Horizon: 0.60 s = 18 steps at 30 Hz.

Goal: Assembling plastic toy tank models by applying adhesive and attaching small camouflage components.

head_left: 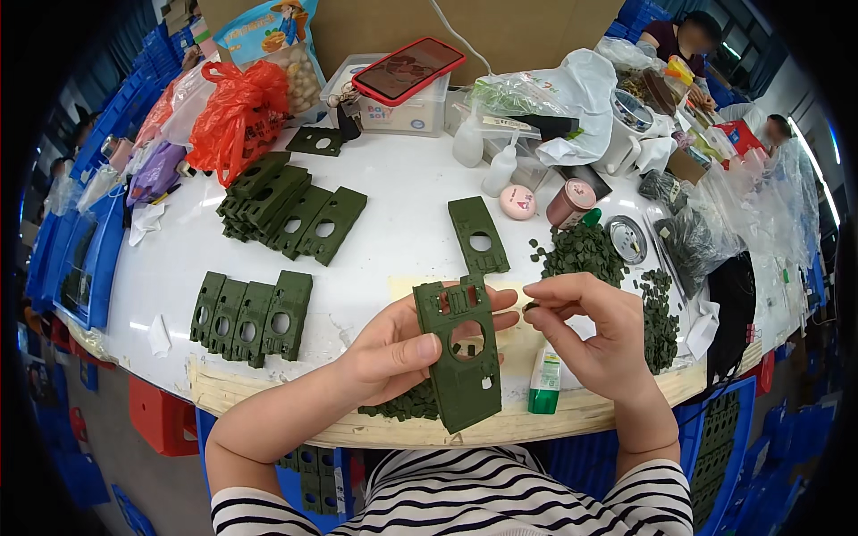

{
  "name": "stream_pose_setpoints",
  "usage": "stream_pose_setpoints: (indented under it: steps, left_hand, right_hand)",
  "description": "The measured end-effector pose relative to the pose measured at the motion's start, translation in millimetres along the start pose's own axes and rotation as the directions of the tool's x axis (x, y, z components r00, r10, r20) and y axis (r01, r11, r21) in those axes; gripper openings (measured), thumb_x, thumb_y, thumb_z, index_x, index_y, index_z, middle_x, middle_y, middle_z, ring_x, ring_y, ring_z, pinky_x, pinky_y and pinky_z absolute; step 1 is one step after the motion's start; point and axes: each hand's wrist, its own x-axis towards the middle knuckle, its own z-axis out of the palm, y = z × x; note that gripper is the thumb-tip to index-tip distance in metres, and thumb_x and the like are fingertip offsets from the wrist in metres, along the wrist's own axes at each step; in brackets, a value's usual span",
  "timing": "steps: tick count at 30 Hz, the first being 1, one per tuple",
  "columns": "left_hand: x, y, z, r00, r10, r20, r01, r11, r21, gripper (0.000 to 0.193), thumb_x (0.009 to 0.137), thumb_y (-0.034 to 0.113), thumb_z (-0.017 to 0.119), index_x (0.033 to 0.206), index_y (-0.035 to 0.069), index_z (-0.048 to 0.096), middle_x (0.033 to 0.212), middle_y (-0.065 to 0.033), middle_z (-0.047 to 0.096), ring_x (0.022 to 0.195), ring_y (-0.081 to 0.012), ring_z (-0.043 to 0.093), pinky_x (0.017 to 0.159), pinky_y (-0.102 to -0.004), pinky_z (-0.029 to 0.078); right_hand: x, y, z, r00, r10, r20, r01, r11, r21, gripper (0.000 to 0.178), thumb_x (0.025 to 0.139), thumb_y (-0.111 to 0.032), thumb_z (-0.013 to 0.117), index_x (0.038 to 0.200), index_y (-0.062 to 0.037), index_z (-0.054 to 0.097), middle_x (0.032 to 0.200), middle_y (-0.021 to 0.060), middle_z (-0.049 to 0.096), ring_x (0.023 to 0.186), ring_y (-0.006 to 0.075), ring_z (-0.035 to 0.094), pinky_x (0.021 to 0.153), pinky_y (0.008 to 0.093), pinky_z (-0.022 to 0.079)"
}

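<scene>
My left hand (402, 350) holds a flat dark green plastic plate (460, 353) with a round hole and small cutouts, thumb on its face, upright over the table's near edge. My right hand (592, 330) pinches a tiny dark green piece (531, 306) between thumb and fingers, just right of the plate's top corner. A single matching plate (478, 235) lies on the white table (402, 205) beyond my hands. A heap of small green pieces (585, 253) lies right of it.
A row of green plates (251, 316) and a stacked pile (290, 207) lie at left. A green-capped glue bottle (543, 380) stands by the near edge. Red bag (239, 114), phone on a box (407, 70), bottles and plastic bags crowd the back. Other people sit far right.
</scene>
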Motion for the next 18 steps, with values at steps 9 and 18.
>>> stream_pose_setpoints:
  steps: [9, 18]
  left_hand:
    - [-2.3, -5.3, -8.4, 0.991, 0.035, 0.128, -0.025, 0.996, -0.081, 0.069, 0.088, 0.032, 0.060, 0.139, 0.000, 0.028, 0.143, -0.0193, 0.033, 0.135, -0.0317, 0.029, 0.109, -0.0480, 0.028]
    - [-0.7, 2.9, -1.0, 1.000, 0.011, 0.011, -0.011, 1.000, 0.000, 0.080, 0.078, 0.049, 0.068, 0.135, 0.004, 0.035, 0.143, -0.0239, 0.031, 0.135, -0.0357, 0.029, 0.107, -0.0502, 0.030]
  right_hand:
    - [-1.0, 9.7, 5.6, 0.982, -0.188, 0.002, 0.186, 0.969, -0.160, 0.016, 0.075, 0.006, 0.067, 0.091, 0.0001, 0.065, 0.075, 0.0085, 0.063, 0.062, 0.0166, 0.062, 0.052, 0.0250, 0.049]
    - [-0.5, 9.9, 7.4, 0.974, -0.226, -0.006, 0.214, 0.930, -0.299, 0.024, 0.074, 0.004, 0.068, 0.098, -0.0008, 0.066, 0.076, 0.0085, 0.063, 0.061, 0.0181, 0.061, 0.052, 0.0267, 0.049]
